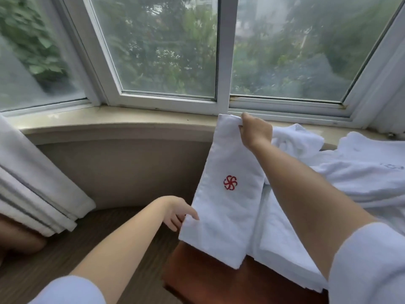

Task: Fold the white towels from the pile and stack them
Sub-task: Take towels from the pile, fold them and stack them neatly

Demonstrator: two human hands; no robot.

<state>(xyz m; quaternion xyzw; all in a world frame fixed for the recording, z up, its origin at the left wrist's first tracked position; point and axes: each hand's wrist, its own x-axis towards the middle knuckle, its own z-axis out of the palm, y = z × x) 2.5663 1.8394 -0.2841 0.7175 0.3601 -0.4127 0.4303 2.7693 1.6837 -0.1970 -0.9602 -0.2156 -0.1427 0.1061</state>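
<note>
White towel (228,194), already folded into a long narrow strip with a red pinwheel emblem (230,183) facing up, held lifted and slanted over the wooden table (197,279). Right hand (254,130) pinches the strip's top corner, fingers curled over the hem, up near the window sill (109,121). Left hand (177,212) pinches the lower left edge between thumb and fingers. Lower end of the strip touches or just overlaps the folded stack (282,257) at the table's near edge. Unfolded pile (361,172) lies behind, to the right.

Judgement: next fold probably brings top end down to bottom end.

Risks:
- layers held at single corners only; inner ply could slip and splay, spoiling edge alignment
- strip overhangs the table's left edge; lowered there, it may slide to the floor
- stack sits close to the near edge, so a nudge might tip it
</note>
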